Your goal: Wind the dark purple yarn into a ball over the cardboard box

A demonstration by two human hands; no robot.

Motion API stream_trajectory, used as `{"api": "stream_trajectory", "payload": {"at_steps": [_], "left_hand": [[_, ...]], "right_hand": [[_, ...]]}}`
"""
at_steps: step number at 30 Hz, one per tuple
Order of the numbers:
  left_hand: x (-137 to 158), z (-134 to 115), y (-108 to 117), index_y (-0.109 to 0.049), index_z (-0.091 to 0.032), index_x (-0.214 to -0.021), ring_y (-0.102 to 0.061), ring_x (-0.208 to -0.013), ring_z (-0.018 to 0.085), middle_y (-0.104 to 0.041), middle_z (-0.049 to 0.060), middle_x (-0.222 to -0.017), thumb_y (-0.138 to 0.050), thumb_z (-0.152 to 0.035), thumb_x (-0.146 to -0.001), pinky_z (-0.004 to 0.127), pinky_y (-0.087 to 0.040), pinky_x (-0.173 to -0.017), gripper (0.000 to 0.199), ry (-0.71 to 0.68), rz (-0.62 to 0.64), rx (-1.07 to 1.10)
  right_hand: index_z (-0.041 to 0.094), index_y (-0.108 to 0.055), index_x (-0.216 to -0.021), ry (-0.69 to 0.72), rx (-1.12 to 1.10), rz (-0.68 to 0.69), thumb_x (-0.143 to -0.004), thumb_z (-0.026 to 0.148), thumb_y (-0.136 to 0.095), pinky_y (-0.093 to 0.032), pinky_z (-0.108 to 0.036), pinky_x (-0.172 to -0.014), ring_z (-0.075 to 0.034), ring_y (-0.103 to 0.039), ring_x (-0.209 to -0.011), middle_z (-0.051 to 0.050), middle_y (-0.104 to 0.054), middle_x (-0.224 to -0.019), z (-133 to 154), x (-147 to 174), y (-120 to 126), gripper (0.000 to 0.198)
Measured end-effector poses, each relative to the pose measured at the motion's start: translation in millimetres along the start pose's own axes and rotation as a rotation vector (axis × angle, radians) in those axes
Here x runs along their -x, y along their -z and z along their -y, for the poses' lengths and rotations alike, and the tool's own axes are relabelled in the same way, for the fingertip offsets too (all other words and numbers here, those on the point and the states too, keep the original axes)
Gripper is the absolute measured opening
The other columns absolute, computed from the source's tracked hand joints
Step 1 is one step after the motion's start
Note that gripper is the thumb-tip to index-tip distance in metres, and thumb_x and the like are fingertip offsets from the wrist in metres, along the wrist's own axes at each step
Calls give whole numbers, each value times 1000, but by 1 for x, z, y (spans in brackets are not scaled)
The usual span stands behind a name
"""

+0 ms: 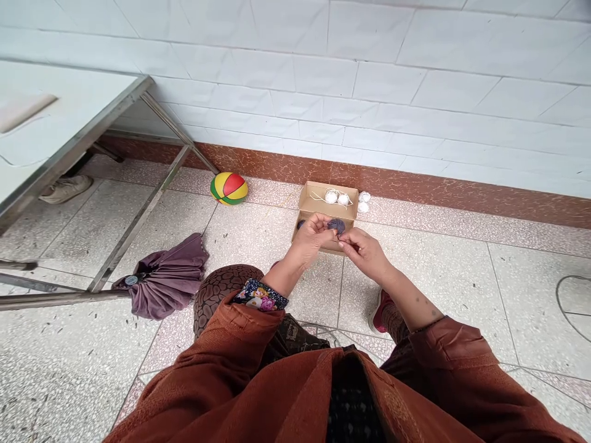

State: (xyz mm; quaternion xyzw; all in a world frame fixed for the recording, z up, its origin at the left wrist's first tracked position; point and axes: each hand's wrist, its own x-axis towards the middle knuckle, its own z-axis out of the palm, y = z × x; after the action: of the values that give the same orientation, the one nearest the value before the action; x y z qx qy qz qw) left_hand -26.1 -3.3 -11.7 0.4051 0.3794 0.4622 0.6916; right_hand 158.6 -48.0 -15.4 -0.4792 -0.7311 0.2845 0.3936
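Centre frame, the left hand [316, 235] pinches a small, round ball of dark grey-blue yarn [337, 226]; the right hand [365, 251], fingertips together, nips its lower edge, over an open brown cardboard box [316, 208].

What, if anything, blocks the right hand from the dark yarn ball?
Nothing visible: the right hand is at the near edge of the dark yarn ball, which the left hand holds over the cardboard box.
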Motion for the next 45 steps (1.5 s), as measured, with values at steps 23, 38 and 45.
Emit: {"api": "stream_trajectory", "payload": {"at_steps": [23, 38, 45], "left_hand": [[5, -3, 1, -67, -17, -99, -63, -84, 12, -71, 0, -94, -88, -22, -69, 30, -50, -86, 37, 111, 119, -209], [4, -2, -3, -72, -17, -100, -67, -91, 13, -74, 3, -102, -92, -26, -69, 28, -53, -88, 38, 127, -9, 213], [8, -2, 0, -70, -17, -99, -64, -87, 13, -73, 1, -95, -88, -21, -68, 29, -48, -87, 36, 108, 77, -135]], "right_hand": [[26, -74, -93, 11, -51, -86, -106, 42, -64, -55, -35, -79, -21, -67, -83, -4, -72, -88, 4, -7, 12, 22], [26, -70, -97, -71, -29, 31, -103, 33, -59, -54, -36, -80, -23, -69, -88, -6, -75, -95, 1, 3, -8, 14], [27, -75, -90, -89, -114, -146, -101, 44, -68, -53, -37, -81, -22, -65, -83, -4, -72, -87, 2, -10, 12, 21]]}}
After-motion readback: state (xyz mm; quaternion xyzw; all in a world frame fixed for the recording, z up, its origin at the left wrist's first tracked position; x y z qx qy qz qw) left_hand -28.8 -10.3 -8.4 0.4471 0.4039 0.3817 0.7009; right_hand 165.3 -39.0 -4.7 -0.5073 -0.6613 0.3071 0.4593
